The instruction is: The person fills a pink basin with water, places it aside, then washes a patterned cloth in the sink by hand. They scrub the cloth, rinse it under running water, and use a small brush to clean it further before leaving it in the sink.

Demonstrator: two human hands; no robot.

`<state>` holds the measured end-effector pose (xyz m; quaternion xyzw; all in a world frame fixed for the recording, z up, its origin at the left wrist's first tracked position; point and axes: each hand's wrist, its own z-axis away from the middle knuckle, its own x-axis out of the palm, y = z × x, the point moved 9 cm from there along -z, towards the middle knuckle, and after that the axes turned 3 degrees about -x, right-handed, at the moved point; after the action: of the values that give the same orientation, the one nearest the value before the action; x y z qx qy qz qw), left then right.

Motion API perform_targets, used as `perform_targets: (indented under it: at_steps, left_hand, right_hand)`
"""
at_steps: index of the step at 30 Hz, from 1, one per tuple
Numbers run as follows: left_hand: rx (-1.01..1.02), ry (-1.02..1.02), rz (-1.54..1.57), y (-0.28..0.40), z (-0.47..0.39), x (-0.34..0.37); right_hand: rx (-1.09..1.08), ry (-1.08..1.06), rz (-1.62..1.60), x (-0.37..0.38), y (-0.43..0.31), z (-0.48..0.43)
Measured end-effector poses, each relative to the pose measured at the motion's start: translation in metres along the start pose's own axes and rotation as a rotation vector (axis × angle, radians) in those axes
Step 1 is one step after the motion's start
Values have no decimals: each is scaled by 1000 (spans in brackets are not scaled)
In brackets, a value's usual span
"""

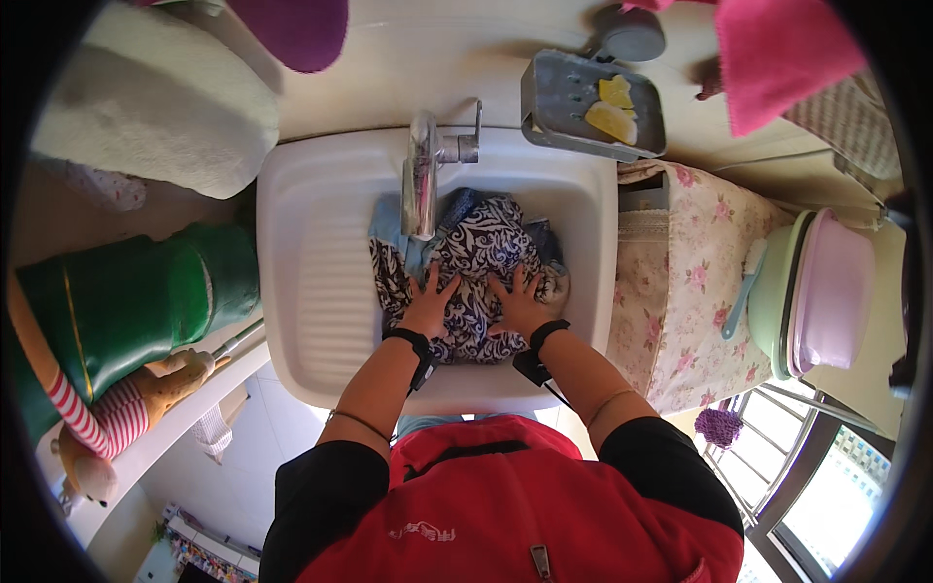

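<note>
A bundle of black-and-white patterned cloth (477,255) lies in the basin of a white laundry sink (291,379). Light blue fabric (386,222) and darker blue cloth show at its edges. My left hand (428,306) rests on the left part of the bundle, fingers spread. On the right part, my right hand (519,304) lies palm down, its fingers also apart. Neither hand grips the fabric. A chrome faucet (420,178) reaches over the cloth from the back rim; whether water runs cannot be made out.
The sink's ribbed washboard (332,277) slopes at left. A grey soap dish (568,95) with yellow soap pieces (612,122) hangs at back right. Right of the sink, a floral cover (692,313) bears a blue brush (743,291) and stacked basins (831,291). Green boots-like material (138,291) lies left.
</note>
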<state>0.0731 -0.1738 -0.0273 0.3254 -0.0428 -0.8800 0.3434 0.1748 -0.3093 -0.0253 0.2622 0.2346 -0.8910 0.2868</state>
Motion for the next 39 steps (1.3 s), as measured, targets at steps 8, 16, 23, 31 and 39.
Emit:
perform_targets:
  at_steps: [8,16,23,31,39]
  left_hand:
    - [-3,-45,-86,-11,-42,19]
    - [125,238,552,-41,-23,-55]
    - [138,363,616,-33,24,-65]
    - [249,296,494,-31,65,-81]
    - [444,318,482,7,82,-110]
  right_hand:
    - [-78,-17,157,14,19,-35]
    - [-70,591,-512,-104,46,-69]
    - [-88,376,-309,-83,-31,-72]
    - [-383,440,-1078,-114,-18,78]
    - [-637,482,-778,-219,-139,200]
